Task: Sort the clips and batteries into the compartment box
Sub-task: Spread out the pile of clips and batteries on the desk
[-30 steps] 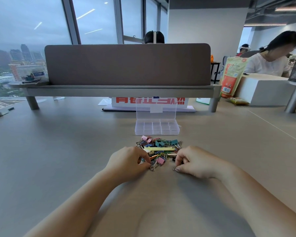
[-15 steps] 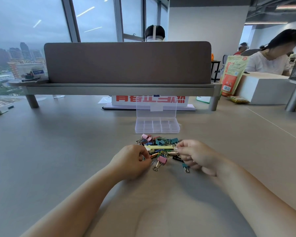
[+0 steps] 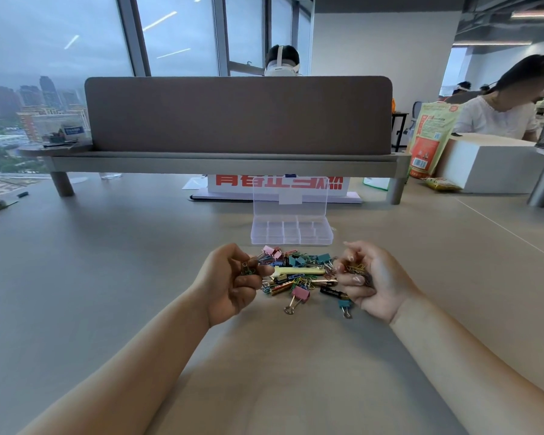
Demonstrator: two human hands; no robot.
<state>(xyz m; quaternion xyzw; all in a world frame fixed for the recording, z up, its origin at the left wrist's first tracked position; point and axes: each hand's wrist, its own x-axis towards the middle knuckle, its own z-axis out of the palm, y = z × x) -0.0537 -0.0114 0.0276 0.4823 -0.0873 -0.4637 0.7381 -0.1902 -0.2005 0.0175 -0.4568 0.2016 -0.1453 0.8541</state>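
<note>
A mixed pile of coloured binder clips, paper clips and batteries (image 3: 299, 273) lies on the grey table. Just behind it stands the clear compartment box (image 3: 291, 233), its lid raised upright. My left hand (image 3: 230, 284) is lifted at the pile's left side, fingers curled round a few coloured paper clips (image 3: 248, 269). My right hand (image 3: 369, 281) is turned palm up at the pile's right side and holds a small bunch of paper clips (image 3: 355, 268). A pink binder clip (image 3: 299, 295) and a teal one (image 3: 345, 306) lie at the pile's near edge.
A brown divider screen (image 3: 237, 116) on a grey shelf crosses the desk behind the box, with a white sign with red characters (image 3: 278, 185) under it. A person sits behind the screen; another sits at the far right by an orange-and-green bag (image 3: 429, 138).
Both hands have risen off the table and turned, each now holding paper clips picked from the pile. The right hand has rolled palm up.
</note>
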